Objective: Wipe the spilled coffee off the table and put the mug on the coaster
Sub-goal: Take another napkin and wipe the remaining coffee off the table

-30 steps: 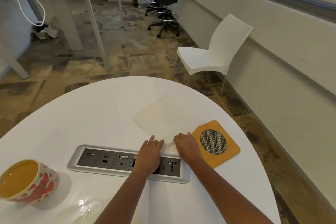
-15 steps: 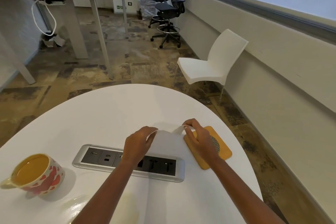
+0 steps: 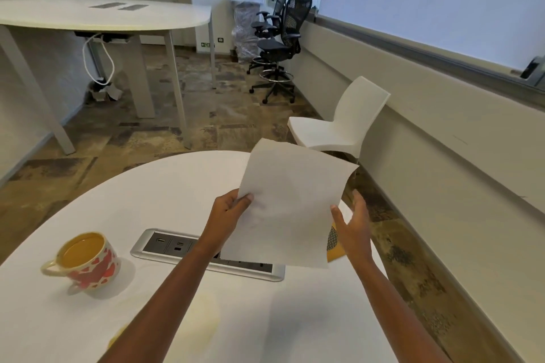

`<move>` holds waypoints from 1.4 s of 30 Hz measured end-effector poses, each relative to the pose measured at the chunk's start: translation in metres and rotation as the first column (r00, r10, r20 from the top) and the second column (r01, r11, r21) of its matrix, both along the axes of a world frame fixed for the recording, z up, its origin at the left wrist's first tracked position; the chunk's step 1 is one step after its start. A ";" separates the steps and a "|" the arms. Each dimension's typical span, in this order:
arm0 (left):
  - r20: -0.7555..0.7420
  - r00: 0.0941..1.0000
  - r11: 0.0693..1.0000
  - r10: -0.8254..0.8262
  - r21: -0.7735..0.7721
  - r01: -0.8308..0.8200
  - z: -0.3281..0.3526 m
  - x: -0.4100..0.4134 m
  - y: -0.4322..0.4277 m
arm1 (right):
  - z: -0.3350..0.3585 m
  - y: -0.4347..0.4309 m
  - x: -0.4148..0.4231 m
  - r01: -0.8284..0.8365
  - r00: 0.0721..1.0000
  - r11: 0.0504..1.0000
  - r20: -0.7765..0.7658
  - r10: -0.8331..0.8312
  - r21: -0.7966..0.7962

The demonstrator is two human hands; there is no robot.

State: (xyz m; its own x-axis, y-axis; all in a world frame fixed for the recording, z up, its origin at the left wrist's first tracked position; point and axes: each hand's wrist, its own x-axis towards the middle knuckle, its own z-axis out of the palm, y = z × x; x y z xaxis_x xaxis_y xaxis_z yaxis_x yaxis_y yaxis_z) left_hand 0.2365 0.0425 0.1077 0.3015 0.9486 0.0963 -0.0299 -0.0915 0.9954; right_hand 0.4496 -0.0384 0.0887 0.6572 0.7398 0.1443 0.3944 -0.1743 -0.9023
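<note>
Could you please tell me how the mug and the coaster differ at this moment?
The mug stands in full view left of the socket panel; the coaster lies right of it, mostly hidden behind the napkin that the left hand holds. The mug is cream with red hearts and full of coffee; the coaster is flat, orange, with a mesh centre. Both rest on the white table, apart.

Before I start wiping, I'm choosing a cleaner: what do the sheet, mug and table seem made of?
Sheet: thin paper or tissue, matte white; its edges curl while held. Mug: likely glazed ceramic, glossy, with a red pattern. Table: smooth white top, probably laminate, with a faint sheen.
</note>
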 end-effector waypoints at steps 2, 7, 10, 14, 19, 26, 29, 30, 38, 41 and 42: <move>0.053 0.999 0.999 0.006 -0.050 -0.004 0.003 -0.001 -0.011 | -0.006 -0.013 0.004 -0.070 0.978 0.991 -0.203 0.047 -0.110; 0.075 0.997 0.987 -0.017 -0.160 0.029 0.001 -0.006 -0.038 | -0.015 -0.044 0.011 -0.194 0.831 0.980 -0.536 0.146 -0.034; -0.005 0.999 0.979 -0.041 -0.200 0.039 -0.002 -0.011 -0.051 | -0.014 -0.058 0.018 -0.227 0.805 0.974 -0.566 0.178 -0.016; -0.086 0.995 0.981 -0.050 -0.191 0.033 -0.010 -0.021 -0.066 | -0.008 -0.070 0.021 -0.326 0.747 0.945 -0.618 0.247 -0.015; -0.120 0.987 0.973 -0.106 -0.215 0.079 -0.016 -0.036 -0.073 | -0.005 -0.075 0.014 -0.325 0.721 0.946 -0.648 0.245 -0.004; 0.007 0.991 0.959 -0.136 -0.250 0.133 -0.024 -0.061 -0.070 | -0.009 -0.073 -0.002 -0.396 0.633 0.917 -0.736 0.241 -0.041; 0.046 0.993 0.942 -0.109 -0.315 0.118 -0.028 -0.071 -0.067 | -0.014 -0.068 -0.014 -0.378 0.617 0.923 -0.764 0.189 -0.077; 0.051 0.993 0.935 -0.104 -0.334 0.115 -0.028 -0.076 -0.066 | -0.016 -0.066 -0.019 -0.369 0.609 0.926 -0.774 0.175 -0.081; 0.035 0.989 0.906 -0.141 -0.399 0.143 -0.031 -0.114 -0.055 | -0.027 -0.063 -0.059 -0.327 0.495 0.943 -0.841 0.220 0.054; 0.108 0.987 0.884 -0.120 -0.441 0.156 -0.033 -0.126 -0.046 | -0.027 -0.064 -0.076 -0.363 0.566 0.931 -0.783 0.257 0.043; 0.132 0.985 0.879 -0.109 -0.451 0.158 -0.034 -0.130 -0.044 | -0.026 -0.064 -0.082 -0.372 0.588 0.928 -0.766 0.260 0.030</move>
